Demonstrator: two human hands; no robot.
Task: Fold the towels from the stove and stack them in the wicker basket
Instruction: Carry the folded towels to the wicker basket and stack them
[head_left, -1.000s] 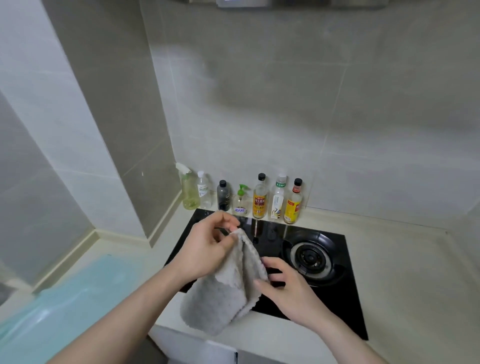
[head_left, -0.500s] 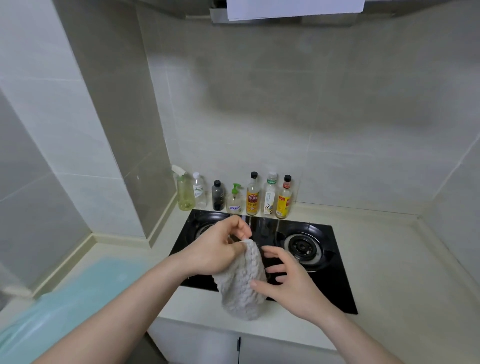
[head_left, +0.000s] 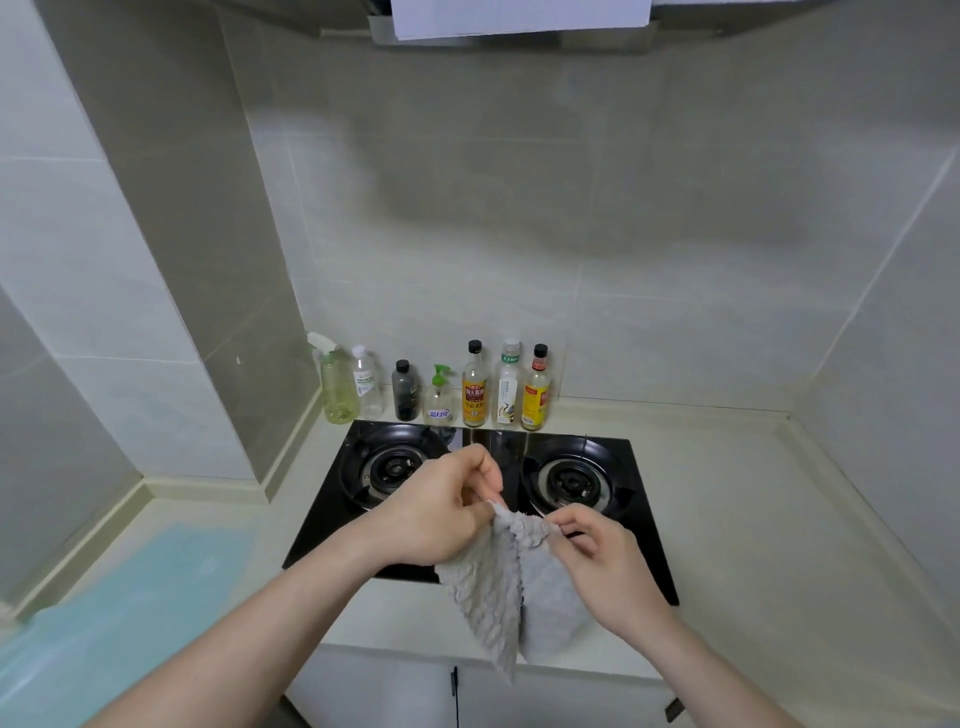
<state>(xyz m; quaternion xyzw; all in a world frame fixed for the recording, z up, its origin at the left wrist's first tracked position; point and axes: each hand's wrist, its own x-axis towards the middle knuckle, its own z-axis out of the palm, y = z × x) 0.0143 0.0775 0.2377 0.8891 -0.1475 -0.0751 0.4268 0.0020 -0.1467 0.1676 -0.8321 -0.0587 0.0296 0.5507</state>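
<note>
Bottle row (head_left: 436, 389) blocks back wall; counter (head_left: 727, 509) right of stove (head_left: 332, 499) open (wide).

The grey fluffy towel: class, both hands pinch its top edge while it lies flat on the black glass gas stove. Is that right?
Not quite. In the head view the grey fluffy towel does not lie flat; it hangs down in the air from the pinch, in front of the black glass gas stove. The left hand and right hand do pinch its top edge.

A two-burner gas stove (head_left: 644, 525) is set in the counter (head_left: 779, 519). Behind it, seven bottles (head_left: 474, 387) stand in a row against the back wall. Both hands hold a towel (head_left: 498, 577) before the stove, left hand (head_left: 436, 514) left of right hand (head_left: 602, 566). Cabinet doors (head_left: 395, 691) lie below.
</note>
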